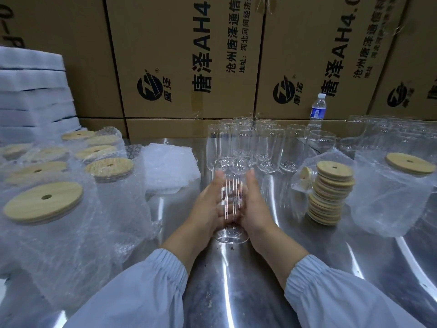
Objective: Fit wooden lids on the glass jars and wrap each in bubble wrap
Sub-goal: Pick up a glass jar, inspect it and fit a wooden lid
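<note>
Left hand (208, 210) and right hand (256, 205) hold jar (231, 234) upright

Cannot resolve the streaked jar (230, 200) at six o'clock, nor read the bottle label (317, 113) at two o'clock; loses boxes (177, 55) past the twelve o'clock edge.

Both forearms reached forward out of pale blue sleeves (142, 292) with gathered cuffs, wrists bare, and drew together toward the middle. The left grip (209, 207) and the right grip (254, 204) faced each other palm to palm and clasped a jar (230, 234) between them (the fingertips were blurred). The left grip's fingers curled round the glass and showed through it. The right grip's fingers lay along the other side and pointed away from the body.
</note>
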